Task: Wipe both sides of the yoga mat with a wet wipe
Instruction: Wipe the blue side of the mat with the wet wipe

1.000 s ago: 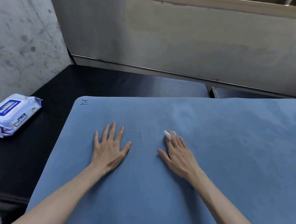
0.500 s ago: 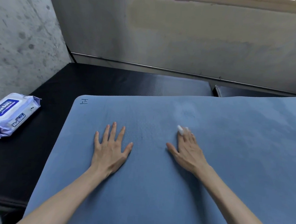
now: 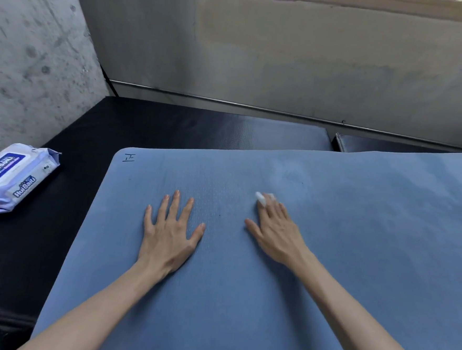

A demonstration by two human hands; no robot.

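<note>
A blue yoga mat lies flat across a black padded surface and fills most of the view. My left hand rests palm down on it with fingers spread and straight. My right hand lies flat on the mat to the right. Its straight fingers press a small white wet wipe against the mat. Only the wipe's tip shows beyond the fingertips; the rest is hidden under the hand. A paler damp-looking patch sits just beyond the wipe.
A pack of wet wipes lies on the black padded surface to the left of the mat. Concrete walls stand close at the left and behind. A gap between two black pads shows at the back right.
My right hand slid the wipe to the right and away, then back to the left. My left hand stayed flat in the same spot.
</note>
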